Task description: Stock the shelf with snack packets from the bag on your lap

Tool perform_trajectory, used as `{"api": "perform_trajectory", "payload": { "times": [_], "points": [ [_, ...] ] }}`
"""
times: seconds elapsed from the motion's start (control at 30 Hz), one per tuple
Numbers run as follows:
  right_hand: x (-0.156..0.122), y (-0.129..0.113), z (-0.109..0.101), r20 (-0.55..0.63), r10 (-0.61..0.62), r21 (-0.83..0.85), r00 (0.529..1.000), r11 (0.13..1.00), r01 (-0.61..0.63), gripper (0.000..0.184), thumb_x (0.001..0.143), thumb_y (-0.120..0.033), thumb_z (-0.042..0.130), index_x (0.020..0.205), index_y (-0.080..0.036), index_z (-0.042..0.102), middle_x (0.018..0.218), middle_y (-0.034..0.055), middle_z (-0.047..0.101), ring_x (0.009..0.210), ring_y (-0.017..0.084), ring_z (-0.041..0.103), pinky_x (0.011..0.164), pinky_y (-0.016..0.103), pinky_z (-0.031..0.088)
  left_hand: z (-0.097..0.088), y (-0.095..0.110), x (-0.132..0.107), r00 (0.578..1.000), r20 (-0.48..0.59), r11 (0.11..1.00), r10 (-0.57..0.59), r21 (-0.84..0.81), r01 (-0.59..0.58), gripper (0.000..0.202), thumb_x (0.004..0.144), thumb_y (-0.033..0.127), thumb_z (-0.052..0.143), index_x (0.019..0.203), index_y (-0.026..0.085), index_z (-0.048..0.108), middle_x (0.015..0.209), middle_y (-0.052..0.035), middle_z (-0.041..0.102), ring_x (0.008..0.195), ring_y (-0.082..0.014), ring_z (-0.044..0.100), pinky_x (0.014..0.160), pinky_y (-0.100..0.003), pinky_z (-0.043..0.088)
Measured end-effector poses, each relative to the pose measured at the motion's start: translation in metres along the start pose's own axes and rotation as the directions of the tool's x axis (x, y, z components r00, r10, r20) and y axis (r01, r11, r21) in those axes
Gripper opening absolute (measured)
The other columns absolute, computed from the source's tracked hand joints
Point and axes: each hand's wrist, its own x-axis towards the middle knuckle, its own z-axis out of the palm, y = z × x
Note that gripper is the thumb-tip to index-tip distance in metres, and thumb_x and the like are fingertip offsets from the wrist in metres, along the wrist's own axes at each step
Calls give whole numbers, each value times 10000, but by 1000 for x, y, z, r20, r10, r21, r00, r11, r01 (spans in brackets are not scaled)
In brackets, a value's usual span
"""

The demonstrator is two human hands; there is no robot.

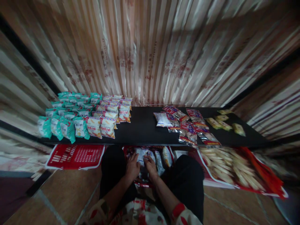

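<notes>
Between my knees, my left hand (pixel 133 165) and my right hand (pixel 150 165) hold a white and blue snack bag (pixel 141 153) by its two sides, low over a red basket (pixel 142 184). The fingers of both hands are bent in against the bag, and my palms hide part of it. Other packets lie in the basket to the right of my right hand: a clear silvery packet (pixel 159 162) and a white and yellow packet (pixel 167 156). Dark packets below the hands are too dim to make out.
A black shelf (pixel 142 131) spans the front. It bears teal snack bags (pixel 67 128), cream snack bags (pixel 107 126), red flat packets (pixel 188 131), a white bag (pixel 161 119) and yellow packets (pixel 238 129). A red basket (pixel 76 156) stands left; pale long packets (pixel 219 164) fill another at right.
</notes>
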Motion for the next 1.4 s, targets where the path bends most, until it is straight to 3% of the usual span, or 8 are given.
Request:
{"api": "perform_trajectory", "payload": {
  "times": [0.17, 0.37, 0.53, 0.77, 0.97, 1.4],
  "points": [
    [-3, 1, -1, -31, 78, 9, 996, 997, -78, 337, 622, -513, 564, 786, -226, 628, 682, 9, 666, 684, 190, 609, 610, 289, 473, 3, -1, -7, 999, -31, 999, 12, -35, -13, 552, 734, 57, 419, 1263, 163, 531, 1369, -78, 500, 1277, -196, 438, 1102, -375, 327],
    [-6, -5, -5, -14, 140, 74, 990, 988, -139, 393, 570, -465, 664, 862, -204, 635, 821, 31, 698, 776, 199, 641, 712, 302, 499, -3, 7, -12, 1000, -17, 998, 25, -56, -26, 516, 738, 42, 402, 1210, 154, 576, 1288, -85, 573, 1218, -189, 494, 1074, -361, 373],
    [-4, -6, -12, 105, 217, 225, 971, 945, -235, 428, 542, -432, 728, 888, -198, 635, 726, 16, 697, 659, 204, 648, 590, 305, 504, -7, 12, -14, 999, 0, 998, 49, -44, -49, 500, 744, 36, 389, 1193, 140, 581, 1248, -95, 597, 1185, -190, 514, 1057, -347, 384],
    [13, 3, -33, 283, 253, 301, 925, 893, -336, 390, 496, -318, 799, 822, -194, 623, 660, -5, 683, 614, 173, 635, 625, 295, 490, -9, 9, -15, 993, 14, 991, 114, -76, -112, 457, 760, 36, 359, 1131, 146, 602, 1168, -82, 616, 1109, -172, 538, 1021, -319, 404],
    [25, 4, -44, 401, 239, 278, 885, 888, -366, 394, 461, -333, 828, 764, -191, 621, 658, -7, 668, 613, 162, 612, 649, 303, 470, -12, 10, -15, 983, -19, 982, 184, -32, -185, 465, 697, 12, 391, 1068, 160, 629, 1077, -71, 611, 1048, -192, 522, 986, -336, 418],
    [41, 5, -53, 564, 254, 158, 785, 900, -405, 269, 517, -320, 768, 683, -194, 598, 641, -22, 615, 650, 149, 558, 711, 310, 410, -29, 7, -12, 934, -62, 935, 353, -9, -354, 439, 683, 58, 442, 1069, 147, 631, 1107, -98, 601, 1069, -235, 494, 970, -413, 418]
  ]
}}
